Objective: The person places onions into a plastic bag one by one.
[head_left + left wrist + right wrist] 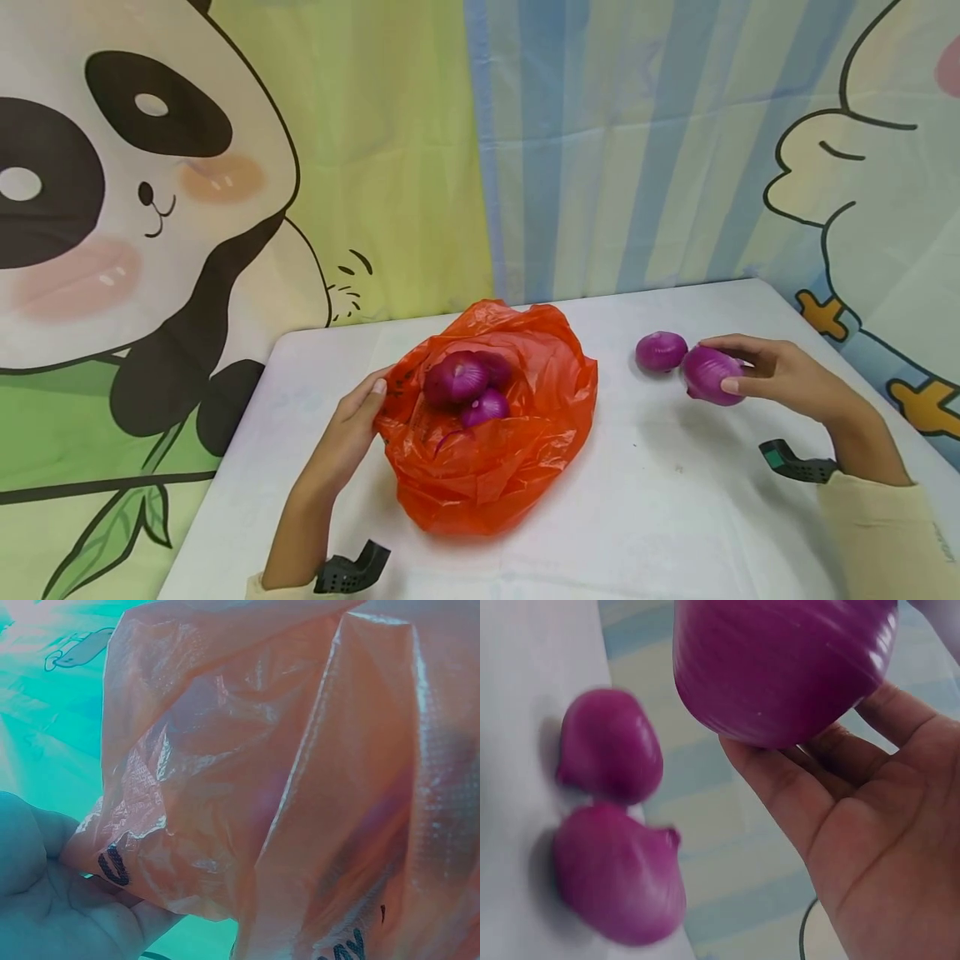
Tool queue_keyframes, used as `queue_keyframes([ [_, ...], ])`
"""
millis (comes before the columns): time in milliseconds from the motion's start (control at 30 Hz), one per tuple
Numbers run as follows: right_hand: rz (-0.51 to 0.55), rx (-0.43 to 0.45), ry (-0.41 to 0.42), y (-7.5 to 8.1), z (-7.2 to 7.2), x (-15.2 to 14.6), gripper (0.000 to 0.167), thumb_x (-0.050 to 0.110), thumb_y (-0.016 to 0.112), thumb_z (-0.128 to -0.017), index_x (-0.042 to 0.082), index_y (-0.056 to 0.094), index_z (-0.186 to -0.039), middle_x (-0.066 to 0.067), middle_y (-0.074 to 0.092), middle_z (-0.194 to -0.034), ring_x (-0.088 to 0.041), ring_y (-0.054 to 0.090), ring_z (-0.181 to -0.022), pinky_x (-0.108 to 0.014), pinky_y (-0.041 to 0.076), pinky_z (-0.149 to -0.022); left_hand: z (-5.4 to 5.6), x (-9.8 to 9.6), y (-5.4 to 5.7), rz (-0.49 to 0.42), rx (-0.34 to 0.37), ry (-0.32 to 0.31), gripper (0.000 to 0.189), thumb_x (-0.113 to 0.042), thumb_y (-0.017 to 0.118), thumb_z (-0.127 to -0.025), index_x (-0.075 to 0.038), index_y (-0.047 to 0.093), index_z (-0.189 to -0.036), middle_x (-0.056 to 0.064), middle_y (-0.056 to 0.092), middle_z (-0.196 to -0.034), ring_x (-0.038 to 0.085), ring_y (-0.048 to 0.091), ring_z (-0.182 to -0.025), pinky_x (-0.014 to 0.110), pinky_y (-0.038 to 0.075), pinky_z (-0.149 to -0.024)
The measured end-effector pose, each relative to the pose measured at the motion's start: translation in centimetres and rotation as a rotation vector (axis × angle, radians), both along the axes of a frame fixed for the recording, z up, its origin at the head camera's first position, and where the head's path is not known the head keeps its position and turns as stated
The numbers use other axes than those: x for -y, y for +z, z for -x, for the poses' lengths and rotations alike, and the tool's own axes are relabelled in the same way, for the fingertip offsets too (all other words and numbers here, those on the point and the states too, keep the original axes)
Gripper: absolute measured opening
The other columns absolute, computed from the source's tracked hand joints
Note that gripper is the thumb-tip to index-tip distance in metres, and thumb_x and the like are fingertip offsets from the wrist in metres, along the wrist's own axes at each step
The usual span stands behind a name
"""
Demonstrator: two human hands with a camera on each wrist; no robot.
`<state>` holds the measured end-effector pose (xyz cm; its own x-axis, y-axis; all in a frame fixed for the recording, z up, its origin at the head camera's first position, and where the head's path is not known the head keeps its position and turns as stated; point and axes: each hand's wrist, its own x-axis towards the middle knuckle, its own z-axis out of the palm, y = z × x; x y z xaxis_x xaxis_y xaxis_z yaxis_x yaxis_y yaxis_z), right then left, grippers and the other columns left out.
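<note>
The left hand pinched the left rim of a red bag between thumb and fingers. The bag rested on the table, its mouth open, with several purple onions inside. Toward the table's far right corner, the right hand grasped another onion in its fingers; two loose onions lay side by side near it.

Upper left: black-and-white cartoon panda print. Top centre: blue-striped fabric backdrop. Upper right: white cartoon figure. Bottom: white tabletop.
</note>
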<state>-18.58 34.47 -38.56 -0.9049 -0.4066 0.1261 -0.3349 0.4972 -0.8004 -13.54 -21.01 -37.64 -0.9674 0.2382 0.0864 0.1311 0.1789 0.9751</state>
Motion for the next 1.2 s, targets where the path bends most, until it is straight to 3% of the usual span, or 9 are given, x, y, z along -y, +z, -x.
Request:
queue_keyframes([
  [400, 0.056, 0.034, 0.057, 1.0, 1.6, 3.8, 0.054, 0.009, 0.072, -0.086, 0.009, 0.053, -0.137, 0.0, 0.053, -0.127, -0.015, 0.056, -0.108, -0.037, 0.058, -0.072, 0.1, 0.2, 0.1, 0.021, -0.006, 0.008, 0.049, -0.037, 0.034, -0.107, -0.008, 0.041, -0.146, 0.008, 0.046, -0.143, 0.025, 0.045, -0.129, 0.023, 0.041, -0.1],
  [567, 0.089, 0.042, 0.084, 1.3, 2.3, 5.5, 0.056, 0.01, 0.075, -0.084, 0.009, 0.054, -0.136, -0.008, 0.055, -0.128, -0.022, 0.057, -0.108, -0.038, 0.058, -0.074, 0.4, 0.0, 0.0, 0.033, 0.015, 0.012, 0.048, -0.037, 0.034, -0.106, -0.01, 0.043, -0.146, 0.007, 0.047, -0.143, 0.025, 0.044, -0.13, 0.036, 0.039, -0.105],
  [733, 0.124, 0.054, 0.184, 2.0, 3.3, 7.6, 0.056, 0.009, 0.074, -0.084, 0.008, 0.054, -0.136, -0.012, 0.056, -0.127, -0.029, 0.059, -0.107, -0.04, 0.058, -0.076, 0.4, -0.1, -0.2, 0.048, 0.018, 0.014, 0.048, -0.035, 0.034, -0.107, -0.008, 0.043, -0.145, 0.01, 0.047, -0.143, 0.027, 0.043, -0.131, 0.049, 0.034, -0.108],
  [867, 0.16, 0.098, 0.244, 3.2, 3.9, 9.3, 0.054, 0.009, 0.074, -0.084, 0.009, 0.055, -0.135, -0.014, 0.057, -0.126, -0.035, 0.06, -0.105, -0.045, 0.058, -0.074, 0.3, -0.1, -0.2, 0.058, 0.015, 0.021, 0.048, -0.037, 0.034, -0.107, -0.009, 0.043, -0.145, 0.009, 0.047, -0.142, 0.027, 0.044, -0.13, 0.049, 0.034, -0.108],
  [1067, 0.182, 0.193, 0.217, 4.4, 4.4, 11.5, 0.057, 0.016, 0.078, -0.081, 0.015, 0.057, -0.134, -0.011, 0.057, -0.128, -0.036, 0.059, -0.107, -0.048, 0.057, -0.077, 0.4, 0.0, -0.2, 0.056, 0.02, 0.017, 0.049, -0.038, 0.034, -0.106, -0.009, 0.043, -0.145, 0.009, 0.047, -0.143, 0.027, 0.044, -0.13, 0.049, 0.034, -0.108],
  [1200, 0.191, 0.177, 0.246, 4.6, 4.9, 12.4, 0.056, 0.016, 0.077, -0.082, 0.013, 0.058, -0.134, -0.012, 0.056, -0.13, -0.035, 0.059, -0.109, -0.045, 0.056, -0.081, 0.4, 0.0, -0.3, 0.056, 0.019, 0.018, 0.049, -0.038, 0.034, -0.106, -0.009, 0.043, -0.145, 0.01, 0.047, -0.143, 0.028, 0.044, -0.13, 0.049, 0.034, -0.108],
])
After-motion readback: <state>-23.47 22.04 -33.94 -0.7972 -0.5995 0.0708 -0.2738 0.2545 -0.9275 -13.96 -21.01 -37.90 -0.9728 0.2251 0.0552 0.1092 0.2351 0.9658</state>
